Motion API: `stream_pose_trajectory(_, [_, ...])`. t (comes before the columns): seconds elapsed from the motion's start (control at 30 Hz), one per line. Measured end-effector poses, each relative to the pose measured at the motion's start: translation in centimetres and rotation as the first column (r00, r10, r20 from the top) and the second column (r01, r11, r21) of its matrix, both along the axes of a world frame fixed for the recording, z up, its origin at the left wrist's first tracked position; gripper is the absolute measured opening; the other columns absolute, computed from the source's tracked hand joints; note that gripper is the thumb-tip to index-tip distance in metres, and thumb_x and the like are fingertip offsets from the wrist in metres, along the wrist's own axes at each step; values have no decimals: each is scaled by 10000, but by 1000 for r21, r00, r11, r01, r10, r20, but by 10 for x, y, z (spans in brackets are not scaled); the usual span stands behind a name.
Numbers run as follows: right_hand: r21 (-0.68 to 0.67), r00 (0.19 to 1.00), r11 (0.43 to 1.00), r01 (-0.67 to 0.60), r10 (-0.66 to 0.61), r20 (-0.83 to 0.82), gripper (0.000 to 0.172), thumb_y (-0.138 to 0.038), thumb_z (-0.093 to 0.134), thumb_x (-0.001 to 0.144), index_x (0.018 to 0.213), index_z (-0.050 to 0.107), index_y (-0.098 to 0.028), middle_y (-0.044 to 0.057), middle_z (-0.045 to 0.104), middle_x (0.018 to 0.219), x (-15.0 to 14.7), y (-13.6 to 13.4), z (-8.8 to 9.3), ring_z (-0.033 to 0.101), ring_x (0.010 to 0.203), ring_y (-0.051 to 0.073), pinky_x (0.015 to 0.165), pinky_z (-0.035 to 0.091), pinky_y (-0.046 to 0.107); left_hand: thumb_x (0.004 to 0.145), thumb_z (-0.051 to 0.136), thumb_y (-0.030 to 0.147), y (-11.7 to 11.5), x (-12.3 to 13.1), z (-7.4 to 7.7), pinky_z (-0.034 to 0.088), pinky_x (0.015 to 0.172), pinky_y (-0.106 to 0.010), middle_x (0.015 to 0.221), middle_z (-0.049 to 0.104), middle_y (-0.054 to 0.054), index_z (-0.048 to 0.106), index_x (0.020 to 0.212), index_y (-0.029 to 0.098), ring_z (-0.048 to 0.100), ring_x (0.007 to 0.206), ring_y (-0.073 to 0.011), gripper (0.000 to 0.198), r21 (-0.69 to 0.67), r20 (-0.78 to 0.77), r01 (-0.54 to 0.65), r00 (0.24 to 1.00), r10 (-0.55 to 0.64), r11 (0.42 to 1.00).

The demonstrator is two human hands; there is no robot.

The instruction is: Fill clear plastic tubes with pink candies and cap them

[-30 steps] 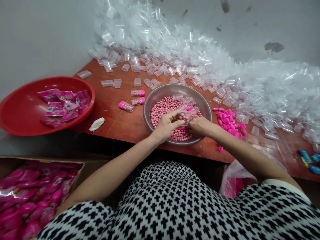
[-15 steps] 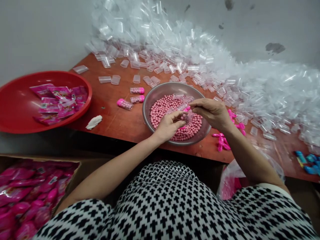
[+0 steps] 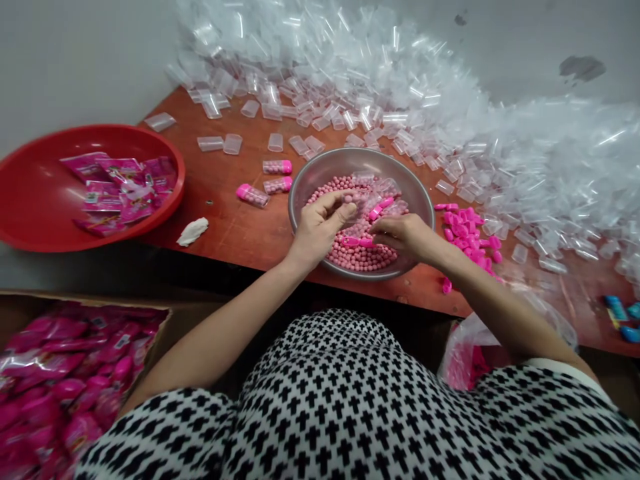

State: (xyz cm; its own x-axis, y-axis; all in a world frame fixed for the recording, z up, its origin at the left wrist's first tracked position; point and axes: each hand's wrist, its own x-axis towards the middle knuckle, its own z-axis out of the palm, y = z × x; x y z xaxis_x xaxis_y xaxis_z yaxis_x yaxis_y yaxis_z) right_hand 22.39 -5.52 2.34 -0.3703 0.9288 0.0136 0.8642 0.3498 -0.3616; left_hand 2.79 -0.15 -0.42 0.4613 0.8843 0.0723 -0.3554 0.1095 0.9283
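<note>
A grey metal bowl holds many small pink balls, with clear tubes and pink plastic pieces lying on them. Over its left side, my left hand is closed around a clear plastic tube with pink balls in it; the fingers hide part of the tube. My right hand is low over the bowl's right side, fingertips pinched at the end of a pink plastic cap. Another pink piece rests between the hands. Left of the bowl lie three filled, pink-capped tubes.
A large heap of clear tubes lines the wall side of the table. Loose pink caps lie right of the bowl. A red basin with pink packets stands left, above a box of pink packages. Blue pieces lie far right.
My hands have moved apart: the left slightly up and left with the tube, the right down to the pink cap in the bowl. The view has shifted slightly.
</note>
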Motion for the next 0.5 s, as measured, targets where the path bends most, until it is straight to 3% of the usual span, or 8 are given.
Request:
stream_pose_trajectory(0.07, [-57, 984, 996, -66, 74, 162, 227, -258, 519, 907, 1024, 673, -138, 117, 717, 958, -12, 6, -8, 653, 861, 221, 767, 450, 303, 716, 748, 422, 3, -3, -2, 552, 857, -350, 1051, 699, -69, 663, 1037, 168, 643, 1000, -212, 418, 2, 3, -11, 1000, 11, 1000])
stream_pose_trajectory(0.17, [-92, 935, 994, -56, 84, 343, 274, -280, 513, 911, 1111, 632, -136, 147, 696, 1050, -35, 14, -12, 643, 904, 249, 724, 435, 307, 722, 748, 409, 4, -3, -6, 539, 901, -363, 1055, 698, -70, 670, 1020, 166, 640, 1025, -214, 392, 24, 28, -7, 1000, 6, 1000])
stream_pose_trajectory(0.33, [-162, 859, 987, -8, 90, 504, 270, -217, 448, 910, 1051, 637, -86, 205, 690, 1014, -56, 21, -12, 645, 906, 282, 677, 421, 315, 713, 752, 417, 6, -2, -9, 553, 883, -372, 1026, 696, -57, 674, 991, 163, 651, 974, -200, 385, 44, 65, 12, 998, -15, 999])
stream_pose_trajectory(0.43, [-157, 921, 983, 95, -27, 388, 252, -257, 495, 882, 1010, 632, -88, 185, 698, 934, -44, 22, -12, 647, 817, 263, 668, 422, 318, 710, 752, 422, 6, -3, -8, 564, 853, -367, 996, 693, -46, 662, 977, 159, 662, 915, -182, 385, -18, 93, 39, 995, -37, 999])
stream_pose_trajectory(0.5, [-157, 977, 968, 194, -176, 123, 246, -301, 548, 856, 993, 611, -108, 119, 695, 835, -31, 21, -12, 629, 729, 214, 650, 426, 296, 714, 752, 411, 5, -3, -6, 564, 846, -360, 972, 691, -41, 649, 977, 154, 670, 871, -166, 381, -76, 112, 89, 990, -81, 993])
